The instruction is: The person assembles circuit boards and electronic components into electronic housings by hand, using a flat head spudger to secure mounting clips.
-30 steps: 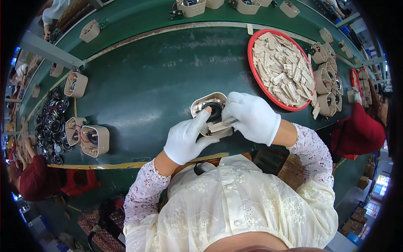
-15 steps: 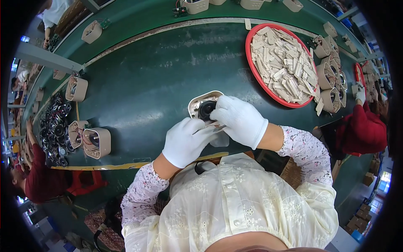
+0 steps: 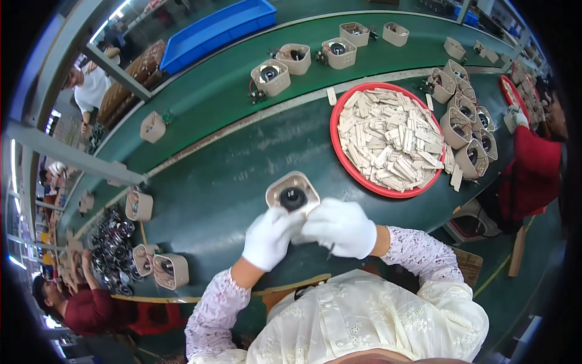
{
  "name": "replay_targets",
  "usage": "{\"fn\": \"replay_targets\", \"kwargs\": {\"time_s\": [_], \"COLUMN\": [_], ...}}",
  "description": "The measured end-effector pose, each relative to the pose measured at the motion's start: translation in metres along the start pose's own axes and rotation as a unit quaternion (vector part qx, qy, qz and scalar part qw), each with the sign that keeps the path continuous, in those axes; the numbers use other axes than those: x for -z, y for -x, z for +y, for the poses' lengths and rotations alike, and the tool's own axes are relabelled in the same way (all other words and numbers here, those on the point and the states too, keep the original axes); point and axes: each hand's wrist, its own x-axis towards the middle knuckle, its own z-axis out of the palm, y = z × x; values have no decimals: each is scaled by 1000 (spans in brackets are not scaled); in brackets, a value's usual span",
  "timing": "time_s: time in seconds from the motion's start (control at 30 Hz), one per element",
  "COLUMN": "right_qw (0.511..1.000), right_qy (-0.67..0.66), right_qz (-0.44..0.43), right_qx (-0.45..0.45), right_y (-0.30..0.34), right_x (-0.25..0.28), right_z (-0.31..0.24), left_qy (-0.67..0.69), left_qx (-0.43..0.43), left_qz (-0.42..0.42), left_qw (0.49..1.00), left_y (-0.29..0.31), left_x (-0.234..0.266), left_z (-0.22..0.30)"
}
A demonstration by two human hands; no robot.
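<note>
A tray of strips lies far right of the housing; more housings sit near left.

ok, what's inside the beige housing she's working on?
A round black speaker cone sits in the middle of the beige housing. The near edge is covered by the gloved left hand and right hand.

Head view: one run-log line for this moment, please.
left hand: on beige speaker housing | right hand: on housing, thin tool | red tray: beige strips
</note>
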Motion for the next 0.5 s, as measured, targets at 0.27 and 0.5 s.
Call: {"fn": "replay_targets", "kwargs": {"time_s": [0.27, 0.5], "right_qw": [996, 993], "right_qy": [-35, -22], "right_qz": [71, -76], "right_qx": [-49, -87], "right_y": [13, 24], "right_x": [21, 2], "right_z": [29, 30], "left_qy": [-2, 25], "left_qx": [22, -45], "left_qz": [127, 92], "left_qw": [992, 994], "left_y": [-191, -321], "left_x": [-76, -132], "left_z": [-70, -111]}}
